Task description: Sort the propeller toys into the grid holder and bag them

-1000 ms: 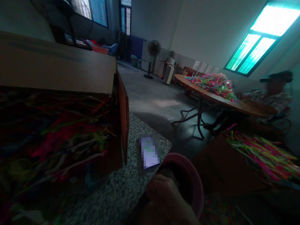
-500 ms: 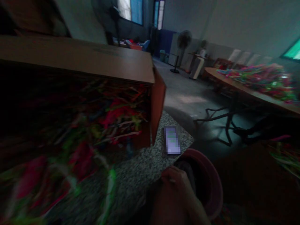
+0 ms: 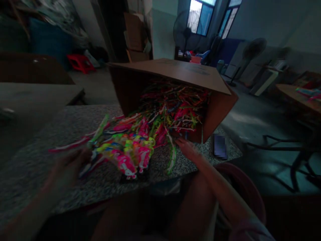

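Bright plastic strips [image 3: 135,147] in pink, yellow, green and white spill from a cardboard box [image 3: 218,113] lying on its side on a speckled stone tabletop [image 3: 82,117]. At the left end of the pile is my left hand [image 3: 71,164], blurred, with its fingertips against a few strips. Whether it grips them does not show. My right hand [image 3: 187,149] reaches to the box's lower front edge, fingers stretched out beside a loose green-and-white strip [image 3: 172,154]. Their exact kind is too blurred to make out.
A phone [image 3: 220,146] lies on the tabletop right of the box. Below that corner stands a pink bucket [image 3: 257,197]. Another table [image 3: 301,97] is at the right, a red stool [image 3: 81,63] behind at the left. A standing fan [image 3: 253,50] stands farther back.
The view has swung left and shows more of the tabletop and pile. My right hand has gone from beside the bucket to the box opening. My left hand has come into view.
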`<state>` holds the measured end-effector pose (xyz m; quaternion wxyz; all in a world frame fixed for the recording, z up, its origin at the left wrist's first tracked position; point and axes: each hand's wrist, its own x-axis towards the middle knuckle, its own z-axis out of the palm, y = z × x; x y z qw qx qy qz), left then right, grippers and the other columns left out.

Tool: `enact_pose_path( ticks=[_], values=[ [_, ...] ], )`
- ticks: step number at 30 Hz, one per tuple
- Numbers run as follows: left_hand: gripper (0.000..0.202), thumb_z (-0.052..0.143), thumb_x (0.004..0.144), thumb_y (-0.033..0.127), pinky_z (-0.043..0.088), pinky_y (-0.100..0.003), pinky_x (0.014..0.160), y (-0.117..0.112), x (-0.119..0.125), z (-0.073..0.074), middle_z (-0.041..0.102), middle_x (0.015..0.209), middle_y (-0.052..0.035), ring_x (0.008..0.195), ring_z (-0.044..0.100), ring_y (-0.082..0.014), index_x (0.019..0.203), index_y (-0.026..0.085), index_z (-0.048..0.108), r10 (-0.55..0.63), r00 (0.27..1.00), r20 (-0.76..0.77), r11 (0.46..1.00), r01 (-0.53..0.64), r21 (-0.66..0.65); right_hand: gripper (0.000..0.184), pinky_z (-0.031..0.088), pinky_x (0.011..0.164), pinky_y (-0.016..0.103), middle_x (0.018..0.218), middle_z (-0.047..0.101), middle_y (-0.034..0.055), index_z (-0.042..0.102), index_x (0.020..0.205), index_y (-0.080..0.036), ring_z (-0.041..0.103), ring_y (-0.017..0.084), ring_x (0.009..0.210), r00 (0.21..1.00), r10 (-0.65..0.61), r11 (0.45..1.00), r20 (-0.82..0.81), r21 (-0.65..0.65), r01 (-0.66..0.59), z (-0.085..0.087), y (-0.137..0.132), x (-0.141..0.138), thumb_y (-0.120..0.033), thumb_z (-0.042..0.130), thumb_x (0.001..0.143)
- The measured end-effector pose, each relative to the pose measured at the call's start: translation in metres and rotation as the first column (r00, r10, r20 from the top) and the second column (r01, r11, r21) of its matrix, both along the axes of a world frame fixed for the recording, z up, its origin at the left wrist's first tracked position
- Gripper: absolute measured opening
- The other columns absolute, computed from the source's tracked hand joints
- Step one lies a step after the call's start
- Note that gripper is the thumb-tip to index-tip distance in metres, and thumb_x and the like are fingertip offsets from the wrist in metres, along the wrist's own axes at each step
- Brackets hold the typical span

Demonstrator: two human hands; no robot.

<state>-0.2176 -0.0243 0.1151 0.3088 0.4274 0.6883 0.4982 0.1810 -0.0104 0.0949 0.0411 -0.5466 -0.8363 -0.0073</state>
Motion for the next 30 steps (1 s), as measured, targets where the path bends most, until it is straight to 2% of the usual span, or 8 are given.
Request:
enact_pose_path(
  ticks=[3,6,10,15,18,23,26,30],
  values=[
    [0.038,0.081,0.058,0.032,0.05,-0.019,0.056,-0.025,-0.004,-0.019,0.067,0.072,0.0024,0.062,0.06,-0.0102,0.088,0.016,0.064,0.025,0.862,0.506,0.998,0.009,-0.065,0.039,0.049,0.085,0.03,0.112,0.061,0.0118,0.057,0.119,-0.016,0.057,0.022,0.104,0.978,0.144,0.987,0.151,0.043,-0.153,-0.021,0.005,-0.012,0.0,0.044,0.085],
    [0.047,0.085,0.044,0.031,0.054,-0.024,0.063,-0.039,0.006,-0.04,0.068,0.074,0.0002,0.066,0.063,-0.0133,0.083,0.016,0.064,-0.009,0.786,0.618,0.998,0.043,-0.04,0.032,0.049,0.082,0.033,0.104,0.062,0.0123,0.06,0.109,-0.014,0.058,0.024,0.099,0.949,0.199,0.971,0.245,0.08,-0.224,-0.033,0.0,-0.011,-0.001,0.047,0.084],
    [0.051,0.083,0.046,0.042,0.055,-0.03,0.067,-0.039,0.007,-0.056,0.068,0.075,-0.0008,0.07,0.065,-0.0183,0.086,0.018,0.062,-0.111,0.882,0.458,0.993,0.112,0.027,0.033,0.049,0.078,0.03,0.101,0.063,0.0098,0.061,0.106,-0.017,0.06,0.022,0.094,0.98,0.094,0.992,0.178,0.062,-0.107,-0.031,-0.011,-0.004,0.0,0.046,0.082],
    [0.041,0.076,0.058,0.046,0.055,-0.033,0.075,-0.034,-0.003,-0.067,0.07,0.084,-0.0017,0.082,0.067,-0.0239,0.088,0.022,0.061,-0.196,0.97,0.145,0.979,0.184,0.092,0.024,0.048,0.071,0.027,0.097,0.065,0.0089,0.059,0.101,-0.016,0.063,0.019,0.082,0.964,-0.265,0.961,-0.018,0.079,0.266,-0.03,-0.041,-0.007,-0.007,0.046,0.083],
    [0.041,0.07,0.064,0.049,0.054,-0.033,0.076,-0.043,0.001,-0.074,0.07,0.087,-0.002,0.084,0.067,-0.0242,0.092,0.022,0.059,-0.256,0.964,0.068,0.964,0.249,0.088,0.011,0.048,0.066,0.026,0.081,0.066,0.0044,0.056,0.093,-0.017,0.064,0.017,0.071,0.745,-0.477,0.855,-0.466,-0.051,0.516,-0.041,-0.071,-0.038,-0.021,0.051,0.085],
    [0.035,0.061,0.071,0.049,0.054,-0.033,0.075,-0.06,0.011,-0.08,0.07,0.084,-0.0037,0.08,0.067,-0.0233,0.092,0.02,0.059,-0.303,0.949,-0.089,0.947,0.31,0.084,0.019,0.048,0.058,0.023,0.073,0.064,0.0003,0.052,0.085,-0.02,0.062,0.015,0.064,0.272,-0.454,0.88,-0.849,-0.379,0.287,-0.055,-0.105,-0.118,-0.037,0.058,0.079],
    [0.03,0.061,0.072,0.046,0.053,-0.031,0.071,-0.063,0.015,-0.078,0.07,0.08,-0.0033,0.074,0.066,-0.022,0.087,0.02,0.06,-0.29,0.943,-0.165,0.944,0.31,0.116,0.019,0.05,0.06,0.023,0.071,0.063,0.0,0.051,0.083,-0.02,0.063,0.015,0.064,0.184,-0.428,0.896,-0.885,-0.388,0.217,-0.053,-0.103,-0.147,-0.036,0.059,0.078],
    [0.025,0.063,0.071,0.042,0.053,-0.03,0.067,-0.066,0.021,-0.072,0.069,0.075,-0.0029,0.07,0.066,-0.0212,0.084,0.021,0.06,-0.265,0.952,-0.153,0.946,0.287,0.151,0.02,0.05,0.064,0.025,0.077,0.066,0.0013,0.053,0.091,-0.02,0.064,0.015,0.068,0.24,-0.397,0.906,-0.886,-0.335,0.259,-0.048,-0.098,-0.157,-0.035,0.057,0.079]
  ],
)
